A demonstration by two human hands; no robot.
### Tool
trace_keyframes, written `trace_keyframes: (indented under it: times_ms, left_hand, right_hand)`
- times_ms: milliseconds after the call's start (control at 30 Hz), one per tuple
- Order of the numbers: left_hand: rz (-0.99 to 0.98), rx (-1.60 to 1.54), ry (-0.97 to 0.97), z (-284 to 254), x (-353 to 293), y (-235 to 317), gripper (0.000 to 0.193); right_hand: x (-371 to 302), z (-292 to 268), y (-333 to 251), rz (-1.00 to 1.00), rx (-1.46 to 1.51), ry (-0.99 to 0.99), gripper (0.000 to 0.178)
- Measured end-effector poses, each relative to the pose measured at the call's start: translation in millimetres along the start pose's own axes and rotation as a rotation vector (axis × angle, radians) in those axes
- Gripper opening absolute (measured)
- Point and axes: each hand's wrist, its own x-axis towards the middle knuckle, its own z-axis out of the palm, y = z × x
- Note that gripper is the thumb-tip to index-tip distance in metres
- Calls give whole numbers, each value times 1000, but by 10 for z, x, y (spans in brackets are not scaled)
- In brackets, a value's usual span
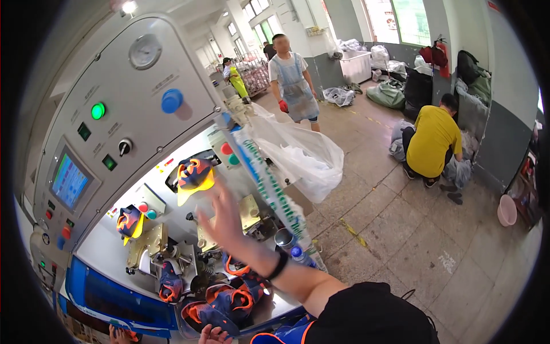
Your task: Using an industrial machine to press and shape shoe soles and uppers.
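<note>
My right hand (222, 218), fingers stretched and blurred, reaches into a lit machine bay. Just beyond its fingertips, a navy, orange and yellow shoe upper (195, 176) sits on the upper fixture. A similar shoe upper (130, 222) sits on the fixture to the left. At the lower edge my left hand (215, 335) is partly cut off; its fingers look slightly bent and apart, with nothing seen in them. Beside it lie several navy shoe uppers with orange trim (229, 301) in a heap. Another shoe upper (170, 282) rests against the metal clamps.
The machine's grey panel (123, 80) carries buttons, a gauge and a screen (70, 180). A plastic bag (301, 155) hangs at its right. A bottle (301, 255) and metal cup (283, 237) stand near my forearm. Another hand (119, 334) shows lower left. People are beyond.
</note>
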Motion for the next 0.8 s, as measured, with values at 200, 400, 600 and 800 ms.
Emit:
trace_keyframes:
  times_ms: [200, 400, 600, 800]
  left_hand:
    - [-96, 26, 97, 260, 229, -324, 41]
    - [-228, 25, 127, 406, 466, -609, 35]
    - [-251, 89, 181, 654, 634, -825, 29]
    - [-295, 115, 273, 803, 763, -1082, 26]
  right_hand:
    - [-398, -1072, -1083, -962, 23, 757, 27]
    - [101, -2088, -916, -175, -291, -1, 66]
    - [97, -2155, -658, -298, 119, -173, 78]
    - [42, -2096, -547, -276, 183, -188, 77]
